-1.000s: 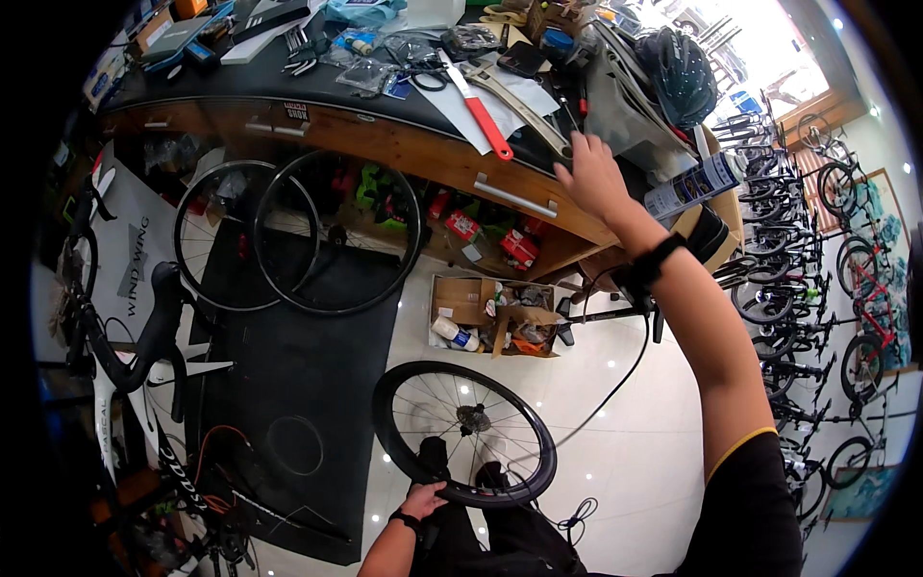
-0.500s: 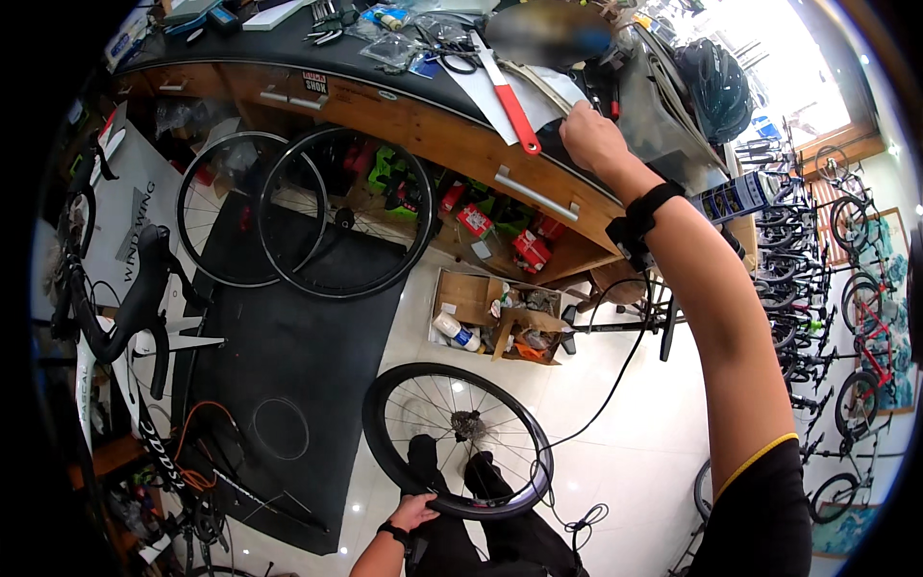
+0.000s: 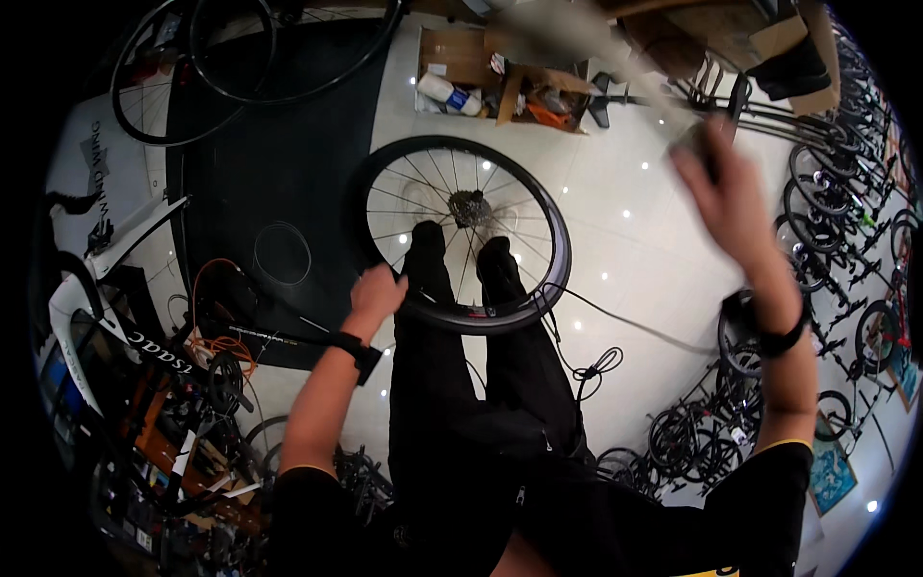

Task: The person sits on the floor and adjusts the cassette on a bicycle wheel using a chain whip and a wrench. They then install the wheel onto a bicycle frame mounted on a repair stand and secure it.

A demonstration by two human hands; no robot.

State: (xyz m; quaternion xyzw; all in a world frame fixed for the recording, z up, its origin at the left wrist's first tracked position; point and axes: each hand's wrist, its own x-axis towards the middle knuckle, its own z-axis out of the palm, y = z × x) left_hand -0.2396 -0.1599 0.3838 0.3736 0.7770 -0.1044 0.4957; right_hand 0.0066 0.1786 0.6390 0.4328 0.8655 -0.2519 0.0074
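Note:
A black-rimmed bicycle wheel [image 3: 556, 219] with a cassette [image 3: 469, 209] at its hub leans against my lower legs. My left hand [image 3: 380, 293] is closed at the near left edge of its tyre; the fingertips are partly hidden. Out to the right, my right hand [image 3: 726, 188] is smeared by motion. From it a long pale strip [image 3: 567, 34] stretches up and to the left, too blurred to name exactly. A dark cable [image 3: 630, 317] passes beside the wheel's lower right.
Beyond the wheel stands an open cardboard box [image 3: 457, 58] of mixed items. Two more wheels [image 3: 279, 96] rest by the black mat [image 3: 317, 163]. A white bicycle frame [image 3: 77, 298] is at left; rows of bicycles [image 3: 817, 212] line the right.
My view has tilted down from the workbench toward my legs. My right hand has come back from the bench, bringing the pale strip with it. The left hand remains at the wheel.

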